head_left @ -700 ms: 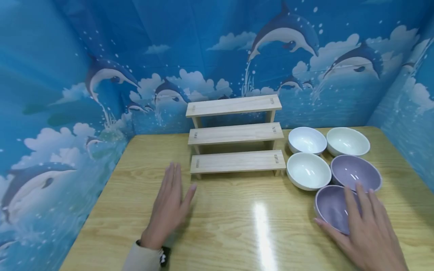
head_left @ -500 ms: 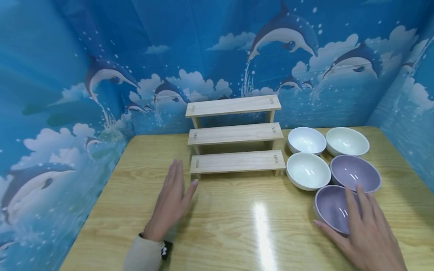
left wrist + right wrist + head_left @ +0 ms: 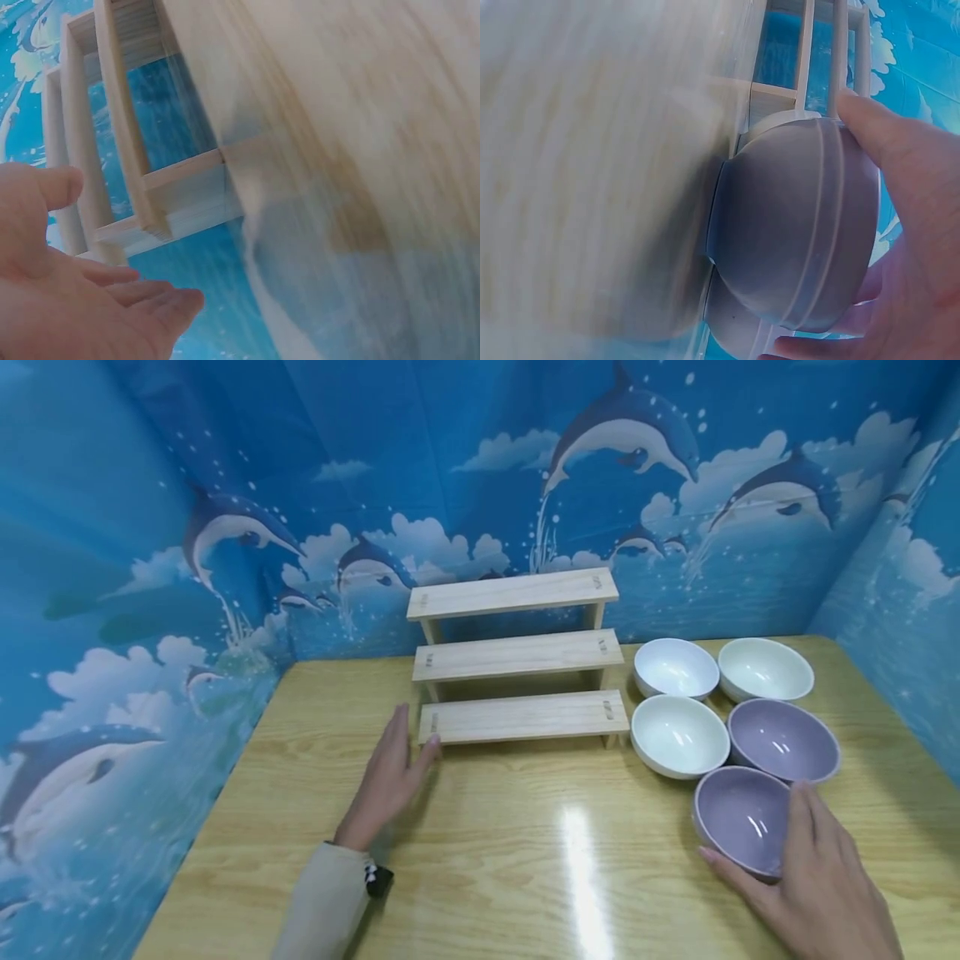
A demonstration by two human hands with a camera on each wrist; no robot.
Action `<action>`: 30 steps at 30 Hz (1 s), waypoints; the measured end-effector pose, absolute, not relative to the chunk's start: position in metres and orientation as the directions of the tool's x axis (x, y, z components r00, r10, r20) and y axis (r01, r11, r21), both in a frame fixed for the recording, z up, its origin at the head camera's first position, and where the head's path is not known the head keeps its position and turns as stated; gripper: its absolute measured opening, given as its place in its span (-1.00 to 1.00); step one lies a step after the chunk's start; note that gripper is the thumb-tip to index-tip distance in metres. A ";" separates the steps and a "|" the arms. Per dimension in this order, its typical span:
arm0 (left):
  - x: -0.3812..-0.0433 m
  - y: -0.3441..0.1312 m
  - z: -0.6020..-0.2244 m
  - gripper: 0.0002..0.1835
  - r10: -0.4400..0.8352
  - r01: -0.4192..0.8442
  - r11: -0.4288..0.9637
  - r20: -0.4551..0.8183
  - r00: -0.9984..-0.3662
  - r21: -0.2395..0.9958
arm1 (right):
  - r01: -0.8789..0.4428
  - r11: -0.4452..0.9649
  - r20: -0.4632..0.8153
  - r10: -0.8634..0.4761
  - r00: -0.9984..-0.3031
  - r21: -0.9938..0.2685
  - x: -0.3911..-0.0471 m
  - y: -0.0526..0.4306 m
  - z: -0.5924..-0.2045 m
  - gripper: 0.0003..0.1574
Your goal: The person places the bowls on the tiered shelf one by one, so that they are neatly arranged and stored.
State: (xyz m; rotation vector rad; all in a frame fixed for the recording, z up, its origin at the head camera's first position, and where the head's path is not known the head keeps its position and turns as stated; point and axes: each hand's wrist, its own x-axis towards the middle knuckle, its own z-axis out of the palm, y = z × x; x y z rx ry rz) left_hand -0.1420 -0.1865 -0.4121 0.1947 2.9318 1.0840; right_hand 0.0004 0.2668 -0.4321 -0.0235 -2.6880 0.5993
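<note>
My right hand (image 3: 828,877) grips the nearest purple bowl (image 3: 738,818), thumb at its near left side and fingers at its right rim. From the right wrist view, the bowl (image 3: 780,217) shows its rounded outside, with the thumb at the rim and the other fingers partly hidden behind it. My left hand (image 3: 386,785), fingers straight and thumb apart, is beside the left end of a three-step wooden stand (image 3: 525,718). It holds nothing; in the left wrist view the palm side of this hand (image 3: 82,300) faces the stand's frame (image 3: 124,127).
Behind the gripped bowl sit another purple bowl (image 3: 783,742), a pale greenish bowl (image 3: 678,737), a white bowl (image 3: 675,670) and a cream-green bowl (image 3: 765,671), packed close together. A dolphin-print cloth (image 3: 465,468) hangs around the wooden table (image 3: 487,843).
My left hand has moved forward to the left end of the stand. The right hand's fingers have drawn in to the purple bowl's right rim; the bowl looks about where it was.
</note>
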 end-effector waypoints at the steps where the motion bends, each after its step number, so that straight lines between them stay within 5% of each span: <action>1: -0.144 -0.186 -0.413 -0.09 0.113 0.103 0.745 0.028 -0.993 0.659 | -0.063 0.906 0.363 0.103 -0.926 -0.419 0.000 0.267 -0.431 0.60; 12: -0.169 -0.176 -0.420 -0.11 0.032 -0.101 0.585 -0.147 -0.989 0.805 | 0.005 0.877 0.297 0.168 -0.940 -0.481 0.000 0.267 -0.435 0.59; 30: -0.181 -0.160 -0.427 -0.13 -0.043 -0.205 0.438 -0.207 -0.977 0.876 | 0.085 0.847 0.186 0.212 -0.959 -0.525 -0.002 0.270 -0.433 0.54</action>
